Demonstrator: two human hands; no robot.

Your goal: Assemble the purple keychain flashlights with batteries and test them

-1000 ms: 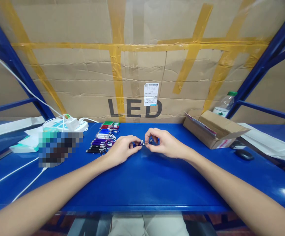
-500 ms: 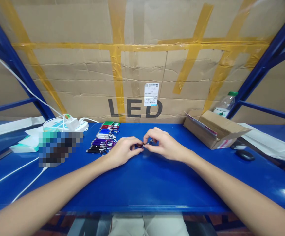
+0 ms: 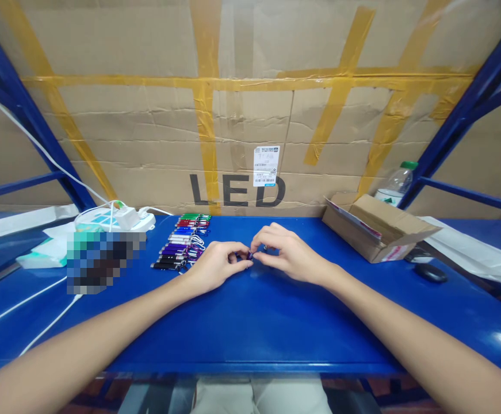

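Observation:
My left hand (image 3: 215,265) and my right hand (image 3: 285,253) meet over the middle of the blue table (image 3: 250,328). Both pinch a small keychain flashlight (image 3: 248,255) between their fingertips; only a dark purple bit of it shows. The fingers of both hands are curled round it. Left of my left hand lies a row of several small flashlights (image 3: 183,241) in green, red, blue, silver, purple and black, side by side with their key rings.
An open cardboard box (image 3: 375,227) sits at the right, a plastic bottle (image 3: 394,183) behind it. A black mouse (image 3: 429,271) lies further right. A white power strip (image 3: 116,219) with cables and a blurred patch are at the left. A large carton marked LED stands behind.
My hands have closed together: the gap between the two parts they held is gone, and the fingertips now touch around the flashlight. The row of flashlights has not moved.

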